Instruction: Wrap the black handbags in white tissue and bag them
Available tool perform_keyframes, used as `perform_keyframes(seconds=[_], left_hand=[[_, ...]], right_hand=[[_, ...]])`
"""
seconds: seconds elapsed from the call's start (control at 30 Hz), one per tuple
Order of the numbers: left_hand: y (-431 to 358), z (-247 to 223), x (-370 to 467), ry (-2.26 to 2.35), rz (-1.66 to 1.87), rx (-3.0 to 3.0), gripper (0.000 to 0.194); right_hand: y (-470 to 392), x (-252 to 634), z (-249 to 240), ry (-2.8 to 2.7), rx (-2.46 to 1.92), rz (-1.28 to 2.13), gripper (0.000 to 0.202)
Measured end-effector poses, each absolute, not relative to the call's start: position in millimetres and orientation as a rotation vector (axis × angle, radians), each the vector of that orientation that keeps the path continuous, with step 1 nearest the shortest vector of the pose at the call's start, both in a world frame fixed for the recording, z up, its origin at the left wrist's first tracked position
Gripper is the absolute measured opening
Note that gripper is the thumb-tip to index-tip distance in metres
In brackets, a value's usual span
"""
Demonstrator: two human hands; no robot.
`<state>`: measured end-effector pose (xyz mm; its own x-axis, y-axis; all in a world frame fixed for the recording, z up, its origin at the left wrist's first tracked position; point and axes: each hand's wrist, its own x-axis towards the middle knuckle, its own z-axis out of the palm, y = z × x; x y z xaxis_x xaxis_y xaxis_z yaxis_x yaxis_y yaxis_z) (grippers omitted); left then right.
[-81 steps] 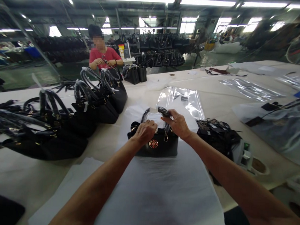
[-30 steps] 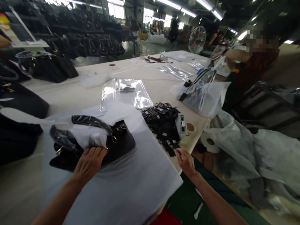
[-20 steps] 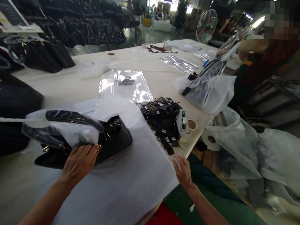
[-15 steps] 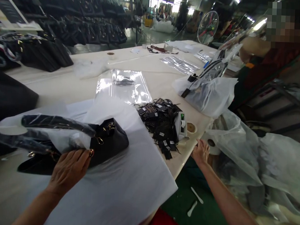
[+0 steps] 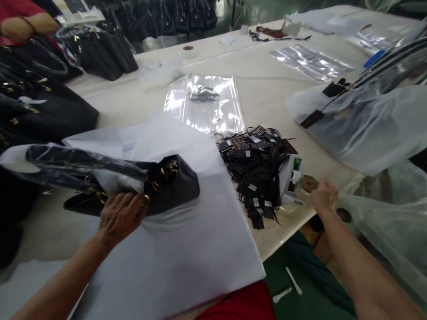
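A black handbag (image 5: 179,187) with gold fittings and plastic-wrapped handles (image 5: 82,161) lies on white tissue paper (image 5: 210,235). My left hand (image 5: 122,215) is closed over the near edge of its opening, by white stuffing in the bag. At the table's right edge, my right hand (image 5: 324,195) is beside a round brown piece (image 5: 308,183); its fingers are blurred, and I cannot tell whether they hold anything. Left of that hand are a heap of black hang tags (image 5: 257,173) with cords and a small white box (image 5: 289,180).
Clear plastic bags (image 5: 209,103) lie beyond the paper. More black handbags (image 5: 56,106) stand at left, near another person's arm (image 5: 31,27). A plastic-covered bag (image 5: 371,119) stands at right, above translucent sheeting (image 5: 398,220). A red surface (image 5: 242,310) shows below the table edge.
The view has turned, so most things sit farther right in it. My right hand has moved closer to the round brown piece. My left hand keeps its place on the handbag.
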<state>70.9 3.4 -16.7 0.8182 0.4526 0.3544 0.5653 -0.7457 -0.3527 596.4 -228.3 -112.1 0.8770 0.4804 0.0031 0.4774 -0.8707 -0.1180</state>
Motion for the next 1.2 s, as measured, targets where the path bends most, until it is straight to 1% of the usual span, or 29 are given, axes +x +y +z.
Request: perform_keyframes(seconds=[0.13,0.23,0.27,0.33,0.4,0.43,0.47,0.53,0.63,0.73,0.9,1.07,1.2], left_hand=[[3.6,-17.3,71.4,-0.791,-0.321,-2.583,0.015],[3.4,-19.4,70.6,-0.849,-0.278,-2.616,0.017],[3.0,-19.9,70.5,-0.869,-0.258,-2.625,0.019],[1.8,-20.2,70.4,-0.900,-0.229,-2.641,0.020],[0.6,-20.0,70.5,-0.911,-0.212,-2.664,0.020],[0.1,-19.8,70.5,-0.913,-0.203,-2.677,0.020],[-0.1,-19.8,70.4,-0.914,-0.196,-2.690,0.019],[-0.1,-20.1,70.2,-0.908,-0.195,-2.709,0.018],[0.3,-20.4,69.6,-0.891,-0.223,-2.728,0.016],[0.7,-19.4,69.3,-0.882,-0.229,-2.757,0.016],[2.8,-17.1,68.3,-0.871,-0.220,-2.812,0.018],[6.4,-17.6,67.5,-0.845,-0.229,-2.843,0.021],[8.2,-17.5,66.6,-0.821,-0.229,-2.857,0.023]], right_hand=[[-255.5,544.0,-92.8,-0.611,-2.716,-0.078,0.045],[-275.9,458.4,-96.4,-0.744,-2.495,-0.072,0.036],[-279.7,423.1,-101.1,-0.901,-2.385,-0.020,0.034],[-282.4,349.8,-113.1,-1.338,-2.070,0.237,0.031],[-280.7,282.5,-125.4,-1.794,-1.690,0.456,0.023],[-279.3,254.4,-131.2,-1.963,-1.536,0.486,0.020],[-278.0,230.9,-136.9,-2.098,-1.411,0.486,0.021],[-275.6,198.8,-148.2,-2.261,-1.286,0.415,0.029],[-273.0,180.9,-163.1,-2.345,-1.281,0.299,0.033],[-269.9,180.0,-168.8,-2.393,-1.342,0.264,0.036],[-262.9,174.2,-158.3,-2.371,-1.525,0.406,0.035],[-259.3,159.0,-148.6,-2.289,-1.684,0.532,0.048],[-255.0,155.7,-148.3,-2.309,-1.720,0.522,0.041]])
